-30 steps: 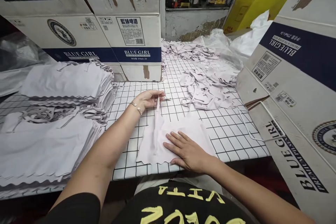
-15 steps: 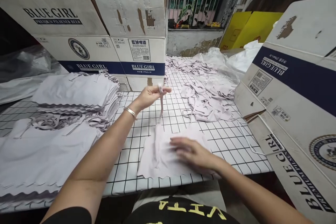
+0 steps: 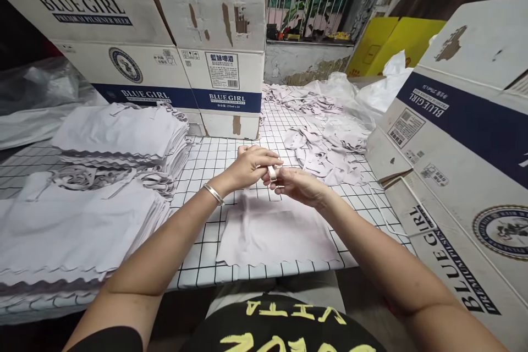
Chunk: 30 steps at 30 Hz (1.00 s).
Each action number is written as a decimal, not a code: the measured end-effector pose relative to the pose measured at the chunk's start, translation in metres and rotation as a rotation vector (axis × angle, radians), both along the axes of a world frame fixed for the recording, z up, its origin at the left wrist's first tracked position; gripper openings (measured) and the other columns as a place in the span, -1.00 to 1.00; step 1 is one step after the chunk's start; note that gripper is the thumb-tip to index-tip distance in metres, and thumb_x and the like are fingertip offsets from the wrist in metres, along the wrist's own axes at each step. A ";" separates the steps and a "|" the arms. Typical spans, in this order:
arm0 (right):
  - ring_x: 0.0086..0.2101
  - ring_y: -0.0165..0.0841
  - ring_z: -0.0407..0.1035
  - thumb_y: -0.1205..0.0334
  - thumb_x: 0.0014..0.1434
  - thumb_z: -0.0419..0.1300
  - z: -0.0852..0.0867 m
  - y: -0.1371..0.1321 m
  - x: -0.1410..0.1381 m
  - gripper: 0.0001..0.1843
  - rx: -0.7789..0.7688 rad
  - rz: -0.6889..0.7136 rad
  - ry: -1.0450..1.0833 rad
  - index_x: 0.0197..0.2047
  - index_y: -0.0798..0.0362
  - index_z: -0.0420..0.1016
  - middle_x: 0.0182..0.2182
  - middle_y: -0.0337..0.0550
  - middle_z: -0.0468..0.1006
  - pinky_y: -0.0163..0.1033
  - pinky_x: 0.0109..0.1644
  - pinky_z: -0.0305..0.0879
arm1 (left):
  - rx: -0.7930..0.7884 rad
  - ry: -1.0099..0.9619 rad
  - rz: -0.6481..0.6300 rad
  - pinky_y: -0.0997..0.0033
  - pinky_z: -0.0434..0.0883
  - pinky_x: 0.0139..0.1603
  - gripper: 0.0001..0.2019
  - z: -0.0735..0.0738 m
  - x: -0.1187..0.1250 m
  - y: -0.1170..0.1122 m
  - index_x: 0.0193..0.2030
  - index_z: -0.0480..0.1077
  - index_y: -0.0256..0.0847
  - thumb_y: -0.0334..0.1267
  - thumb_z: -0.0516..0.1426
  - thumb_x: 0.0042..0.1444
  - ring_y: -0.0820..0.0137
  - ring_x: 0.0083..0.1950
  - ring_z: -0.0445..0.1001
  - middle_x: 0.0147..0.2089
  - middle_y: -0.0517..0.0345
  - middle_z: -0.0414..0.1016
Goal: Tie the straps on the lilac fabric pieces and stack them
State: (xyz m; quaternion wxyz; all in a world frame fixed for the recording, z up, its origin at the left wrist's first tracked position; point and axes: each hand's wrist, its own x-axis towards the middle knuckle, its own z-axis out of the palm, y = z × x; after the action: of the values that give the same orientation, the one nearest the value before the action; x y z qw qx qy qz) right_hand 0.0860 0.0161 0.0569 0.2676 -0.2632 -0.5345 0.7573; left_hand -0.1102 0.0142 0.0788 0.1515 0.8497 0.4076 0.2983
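A pale pinkish camisole-like garment [image 3: 280,236] lies flat in front of me, its wavy hem towards me. Above its far edge my two hands meet. My left hand [image 3: 251,168] is closed, fingers pointing right, on a narrow pale strap [image 3: 272,173]. The strap shows as a small loop between the hands. From the right, my right hand [image 3: 301,184] pinches at that same loop with thumb and fingers. Part of the strap is hidden behind the hands.
Stacks of folded garments [image 3: 111,129] stand at the left on the checked tablecloth [image 3: 202,220]. A heap of loose pale garments [image 3: 325,157] lies beyond my hands. Beer cartons stand at the back left [image 3: 223,60] and right [image 3: 437,137]. A yellow box [image 3: 379,47] is behind.
My right hand has lifted from the garment and come up to my left hand at the strap. My left hand has come slightly lower, and the garment lies flatter.
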 end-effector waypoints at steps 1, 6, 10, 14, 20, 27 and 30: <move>-0.25 -0.40 0.33 -0.08 0.04 0.34 0.000 0.002 -0.001 -0.61 -0.004 -0.012 -0.019 -0.23 0.07 0.62 -0.16 -0.06 0.52 -0.29 -0.23 0.24 | 0.013 0.015 0.010 0.02 -0.01 0.20 -0.59 -0.001 0.000 0.001 -0.04 0.52 0.00 -0.48 0.02 0.10 0.28 0.13 0.35 0.08 0.21 0.52; -0.45 -0.51 0.24 0.12 -0.16 0.49 0.000 0.013 -0.006 -0.71 0.016 -0.101 -0.187 -0.41 0.13 0.61 -0.44 -0.18 0.50 -0.34 -0.38 0.17 | 0.022 0.062 0.095 0.08 0.02 0.16 -0.66 -0.003 -0.008 -0.010 0.03 0.44 -0.03 -0.40 0.02 0.18 0.27 0.14 0.34 0.10 0.17 0.49; -0.49 -0.52 0.27 0.17 -0.16 0.49 -0.006 0.019 -0.001 -0.73 -0.086 -0.241 -0.189 -0.42 0.13 0.58 -0.51 -0.22 0.49 -0.36 -0.41 0.19 | -0.225 0.094 0.236 0.16 0.14 0.07 -0.75 -0.026 -0.033 -0.051 -0.03 0.37 -0.15 -0.12 0.07 0.22 0.25 0.02 0.38 0.01 0.08 0.47; -0.42 -0.47 0.36 0.16 -0.07 0.45 -0.016 0.021 -0.001 -0.75 -0.182 -0.285 -0.202 -0.37 0.12 0.56 -0.38 -0.12 0.57 -0.37 -0.41 0.22 | -0.449 0.241 0.220 0.14 0.12 0.03 -0.76 -0.063 -0.056 -0.102 -0.06 0.36 -0.10 -0.08 0.10 0.20 0.21 -0.02 0.37 -0.10 0.15 0.47; -0.49 -0.53 0.28 0.25 -0.14 0.47 -0.029 0.024 -0.015 -0.74 -0.227 -0.252 -0.180 -0.37 0.15 0.57 -0.49 -0.21 0.49 -0.40 -0.46 0.19 | -0.388 0.360 0.422 0.10 0.08 -0.02 -0.81 -0.072 -0.064 -0.122 -0.22 0.42 -0.15 -0.22 -0.01 0.27 0.20 -0.07 0.35 -0.16 0.11 0.48; -0.47 -0.53 0.33 0.22 -0.15 0.48 -0.033 0.023 -0.014 -0.71 -0.261 -0.182 -0.153 -0.39 0.12 0.50 -0.43 -0.22 0.50 -0.43 -0.51 0.16 | -0.331 0.341 0.286 0.13 0.05 0.01 -0.68 -0.079 -0.069 -0.119 0.07 0.34 -0.08 -0.02 0.06 0.25 0.17 -0.01 0.35 -0.05 0.07 0.48; -0.47 -0.54 0.32 0.24 -0.15 0.48 -0.036 0.020 -0.014 -0.71 -0.252 -0.174 -0.159 -0.39 0.11 0.49 -0.44 -0.25 0.48 -0.43 -0.48 0.20 | -0.331 0.354 0.407 0.14 0.05 -0.04 -0.70 -0.078 -0.066 -0.122 -0.10 0.41 -0.15 0.02 0.09 0.22 0.17 -0.08 0.34 -0.16 0.08 0.48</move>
State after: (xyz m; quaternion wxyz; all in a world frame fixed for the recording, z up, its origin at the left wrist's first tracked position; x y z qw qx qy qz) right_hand 0.0724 0.0357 0.0205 0.2538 -0.3989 -0.4300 0.7691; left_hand -0.1762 -0.1077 0.0011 0.1519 0.7533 0.6321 0.0996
